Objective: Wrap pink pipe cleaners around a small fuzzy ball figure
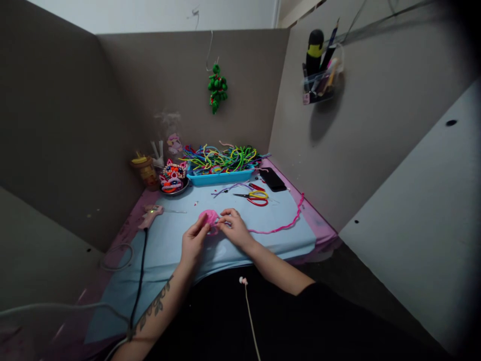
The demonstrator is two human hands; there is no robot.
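Note:
A bright pink rounded piece, looking like wound or bent fuzzy craft stem, is held over the blue cloth. My left hand pinches it between thumb and fingers from the left. On the other side, the fingertips of my right hand close together at its right edge, where a thin strand seems to pass; the fingers partly hide it. A long wavy pink strand runs from beneath my right hand to the right across the cloth.
Yellow and red-handled scissors lie beyond my hands, near a black phone. A blue basket overflows with colourful stems. Left are a bowl of beaded pieces and a pink glue gun with its cord. Partitions enclose the table.

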